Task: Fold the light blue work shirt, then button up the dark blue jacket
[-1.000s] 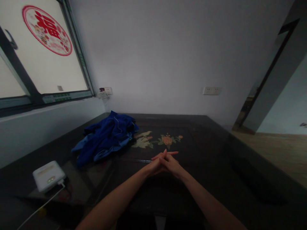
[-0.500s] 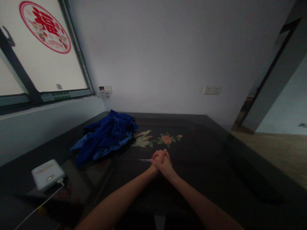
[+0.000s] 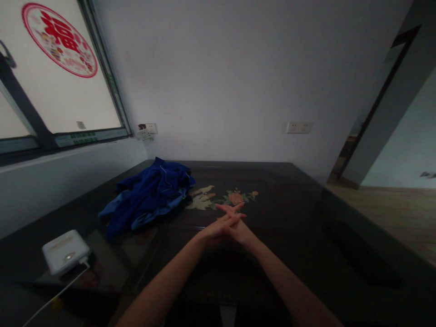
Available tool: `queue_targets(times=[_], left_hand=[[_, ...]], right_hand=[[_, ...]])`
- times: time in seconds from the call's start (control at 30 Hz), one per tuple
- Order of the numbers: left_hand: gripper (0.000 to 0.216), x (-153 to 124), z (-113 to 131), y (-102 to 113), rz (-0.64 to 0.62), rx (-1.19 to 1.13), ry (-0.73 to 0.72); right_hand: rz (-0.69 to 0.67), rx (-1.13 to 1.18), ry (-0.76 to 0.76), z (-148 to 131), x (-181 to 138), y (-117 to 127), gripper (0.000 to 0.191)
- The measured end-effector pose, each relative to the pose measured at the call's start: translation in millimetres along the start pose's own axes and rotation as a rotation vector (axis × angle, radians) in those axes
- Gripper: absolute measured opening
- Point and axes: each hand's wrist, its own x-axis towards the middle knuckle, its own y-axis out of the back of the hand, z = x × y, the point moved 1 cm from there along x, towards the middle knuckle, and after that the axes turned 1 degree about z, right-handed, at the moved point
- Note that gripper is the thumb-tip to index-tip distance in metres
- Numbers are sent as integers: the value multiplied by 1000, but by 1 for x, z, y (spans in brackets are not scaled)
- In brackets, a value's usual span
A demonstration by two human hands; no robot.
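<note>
My left hand [image 3: 213, 232] and my right hand [image 3: 240, 229] meet over the middle of the dark table [image 3: 299, 227]. Their fingers are stretched out straight and crossed through each other, tips pointing away from me. Neither hand holds anything. A crumpled blue garment [image 3: 150, 195] lies on the table to the left of the hands, well apart from them. Just beyond the fingertips is a painted flower motif [image 3: 223, 197] on the table top.
A white power bank [image 3: 64, 252] with a white cable [image 3: 51, 297] plugged in rests at the near left. A window with a red round sticker [image 3: 59, 38] fills the left wall. Wall sockets [image 3: 299, 127] sit on the back wall. A doorway and wooden floor [image 3: 398, 213] open at the right.
The fingers were stretched a second ago, then folded down into a clasp, and now are stretched out straight again. The view has shifted slightly.
</note>
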Motion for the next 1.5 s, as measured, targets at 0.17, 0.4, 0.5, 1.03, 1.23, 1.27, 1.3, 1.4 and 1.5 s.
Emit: queue_targets(times=[0.17, 0.4, 0.5, 1.03, 1.23, 1.27, 1.3, 1.4, 1.5], left_hand=[[55, 3, 3, 9, -16, -23, 44], [55, 15, -19, 12, 162, 60, -136], [48, 22, -33, 16, 205, 134, -296], [51, 20, -27, 16, 194, 176, -261], [53, 9, -14, -2, 73, 40, -85], [52, 7, -13, -5, 54, 39, -62], [52, 6, -12, -8, 33, 46, -46], [50, 2, -10, -14, 13, 156, -90], [51, 0, -8, -14, 49, 286, -166]], right_hand=[[64, 156, -194, -3, 0, 11, 75], [55, -41, -61, 6, 1, 5, 69], [44, -110, -31, 10, 0, 1, 66], [29, -145, 8, 8, 0, 3, 61], [87, 2, -49, 5, 1, 9, 67], [88, 40, -65, 5, 1, 8, 68], [79, 73, -79, 4, 0, 7, 70], [-2, 109, -63, 2, -4, 0, 77], [-107, 70, 5, 2, -8, -5, 81]])
